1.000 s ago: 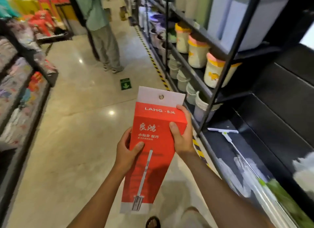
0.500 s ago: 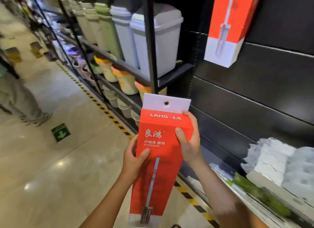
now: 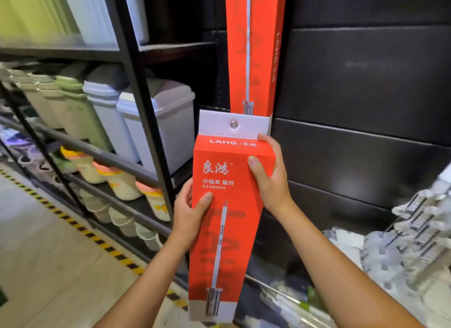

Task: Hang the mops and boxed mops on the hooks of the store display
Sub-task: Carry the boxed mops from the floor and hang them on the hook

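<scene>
The left hand (image 3: 189, 213) is clasping the red LAHG mop box (image 3: 227, 230) by its left edge while the right hand (image 3: 271, 178) is gripping the right edge higher up. They are holding its metal eyelet (image 3: 234, 125) uppermost, probably for a hook, just below the hung mop box (image 3: 253, 46) on the black display panel (image 3: 366, 83).
</scene>
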### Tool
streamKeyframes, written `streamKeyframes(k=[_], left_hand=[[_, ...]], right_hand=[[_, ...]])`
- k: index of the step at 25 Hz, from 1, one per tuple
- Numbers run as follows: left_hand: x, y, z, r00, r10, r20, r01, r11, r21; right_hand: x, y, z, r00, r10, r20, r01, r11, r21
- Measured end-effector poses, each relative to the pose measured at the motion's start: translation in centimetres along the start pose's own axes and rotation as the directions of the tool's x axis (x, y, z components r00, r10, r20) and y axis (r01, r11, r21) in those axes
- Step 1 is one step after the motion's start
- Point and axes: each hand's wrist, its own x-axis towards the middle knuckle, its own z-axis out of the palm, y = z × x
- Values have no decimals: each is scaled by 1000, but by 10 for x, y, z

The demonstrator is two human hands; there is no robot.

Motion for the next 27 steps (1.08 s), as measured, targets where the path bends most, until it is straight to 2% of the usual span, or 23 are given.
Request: streamKeyframes(k=[11, 20, 27], left_hand=[[167, 113, 2, 977, 186, 105, -151, 950, -274], [259, 186, 5, 940, 305, 155, -223, 890, -399], [310, 244, 20, 901, 379, 210, -242, 842, -483]], right_hand=[[161, -122, 51, 958, -283, -35, 270, 939, -213], [247, -190, 70, 918, -396, -13, 373, 875, -308], [292, -256, 74, 863, -505, -5, 448, 770, -455]])
